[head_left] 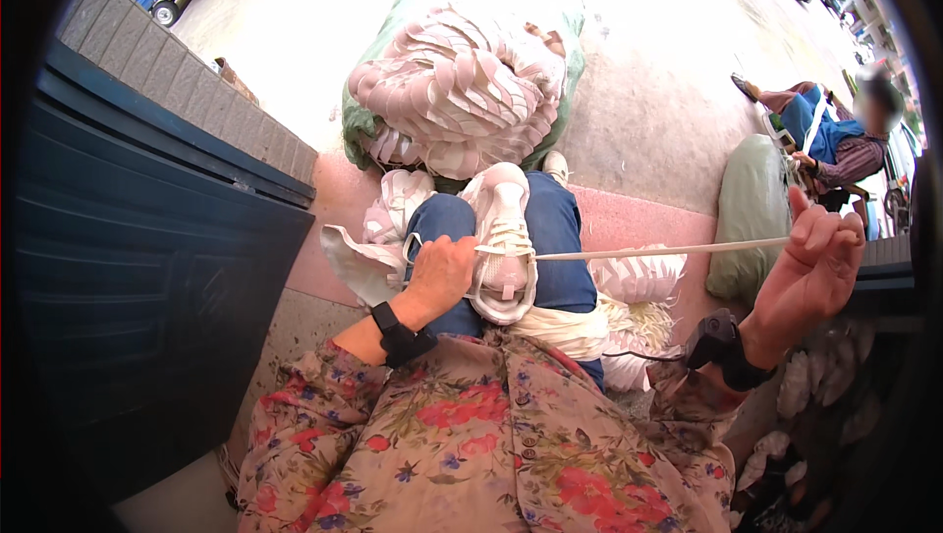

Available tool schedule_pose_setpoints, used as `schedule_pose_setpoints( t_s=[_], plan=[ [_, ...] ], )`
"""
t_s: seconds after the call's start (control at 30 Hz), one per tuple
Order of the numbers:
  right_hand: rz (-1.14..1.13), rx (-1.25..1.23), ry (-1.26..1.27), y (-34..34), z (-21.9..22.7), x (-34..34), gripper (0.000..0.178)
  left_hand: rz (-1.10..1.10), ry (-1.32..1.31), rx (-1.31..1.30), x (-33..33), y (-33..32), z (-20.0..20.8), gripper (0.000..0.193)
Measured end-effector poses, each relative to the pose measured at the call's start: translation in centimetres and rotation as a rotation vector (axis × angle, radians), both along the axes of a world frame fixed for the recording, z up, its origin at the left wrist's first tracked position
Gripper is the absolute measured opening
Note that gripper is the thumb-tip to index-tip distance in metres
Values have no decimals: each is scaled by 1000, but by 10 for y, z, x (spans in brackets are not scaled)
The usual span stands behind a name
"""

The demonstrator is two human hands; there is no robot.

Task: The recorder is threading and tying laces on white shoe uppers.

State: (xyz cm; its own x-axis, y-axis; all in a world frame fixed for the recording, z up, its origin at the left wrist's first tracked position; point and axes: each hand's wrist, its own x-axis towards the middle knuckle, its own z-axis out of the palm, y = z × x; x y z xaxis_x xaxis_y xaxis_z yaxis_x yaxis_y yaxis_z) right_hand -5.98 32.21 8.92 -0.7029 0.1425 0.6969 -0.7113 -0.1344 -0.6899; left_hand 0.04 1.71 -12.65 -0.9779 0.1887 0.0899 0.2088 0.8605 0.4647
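Observation:
A pale pink and white shoe upper (503, 201) lies lengthwise across my lap, its toe pointing away from me. My left hand (442, 276) is closed at its left edge by the eyelets; the fingertips are partly hidden. From the right eyelets a cream shoelace (668, 251) runs taut and nearly level to my right hand (823, 256), raised far out to the right. That hand is closed around the lace's end, one finger pointing up. Part of the lace crosses the upper's front. A bundle of cream laces (565, 333) rests over my right thigh.
Ahead stands a green sack (356, 120) heaped with stacked pink-white uppers (462, 81). More uppers (638, 276) lie beside both legs. A dark blue panel (147, 278) borders my left. At the right are a full green sack (751, 209) and a seated person (850, 155).

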Motion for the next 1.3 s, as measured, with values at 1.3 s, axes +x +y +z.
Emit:
schedule_pose_setpoints(
  t_s=[1.3],
  plan=[
    [369, 1281, -481, -164, -237, 20, 18, 284, -19, 365, 10, 1, -26, 16]
  ],
)
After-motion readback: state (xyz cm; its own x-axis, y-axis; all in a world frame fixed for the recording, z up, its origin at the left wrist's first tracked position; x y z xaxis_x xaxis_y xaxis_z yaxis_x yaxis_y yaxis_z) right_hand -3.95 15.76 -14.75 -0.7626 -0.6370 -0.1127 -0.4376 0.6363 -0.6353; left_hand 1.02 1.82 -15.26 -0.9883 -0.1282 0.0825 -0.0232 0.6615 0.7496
